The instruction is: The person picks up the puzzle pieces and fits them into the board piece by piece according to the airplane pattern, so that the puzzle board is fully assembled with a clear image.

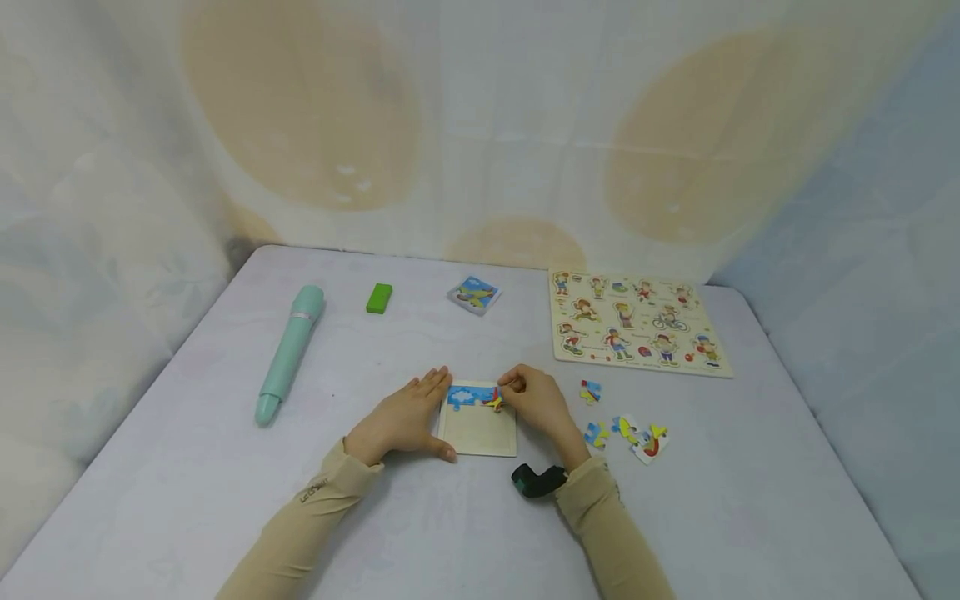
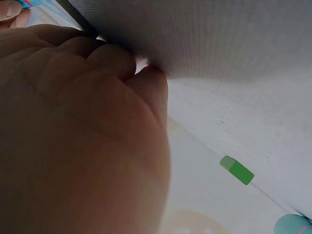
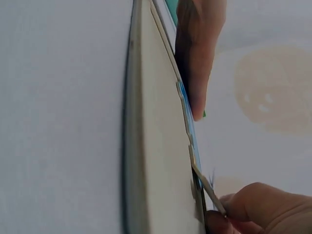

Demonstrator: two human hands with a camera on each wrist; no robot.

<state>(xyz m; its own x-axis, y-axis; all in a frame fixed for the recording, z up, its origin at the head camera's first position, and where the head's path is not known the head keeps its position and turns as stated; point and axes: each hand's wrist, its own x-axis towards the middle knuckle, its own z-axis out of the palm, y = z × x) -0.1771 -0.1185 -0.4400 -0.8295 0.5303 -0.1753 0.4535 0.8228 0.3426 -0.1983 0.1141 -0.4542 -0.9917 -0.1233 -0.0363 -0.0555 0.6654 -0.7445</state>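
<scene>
A small square wooden puzzle tray [image 1: 477, 435] lies on the table with blue sky jigsaw pieces [image 1: 462, 395] along its far edge. My left hand [image 1: 408, 417] rests against the tray's left side, fingers pointing away and thumb stretched to the near left corner. At the far right corner, my right hand [image 1: 538, 404] pinches a jigsaw piece [image 1: 495, 401] with red and yellow on it between thumb and fingers. In the right wrist view this piece [image 3: 209, 189] is tilted, its lower end at the fingertips and its other end against the tray's far row.
Right of the tray lie loose jigsaw pieces [image 1: 591, 392], several more [image 1: 651, 443] nearer. A wooden board with cartoon figures [image 1: 642, 323] is at back right. Behind are a picture card [image 1: 475, 295] and a green block [image 1: 378, 298]; at left, a teal microphone-shaped thing [image 1: 291, 354].
</scene>
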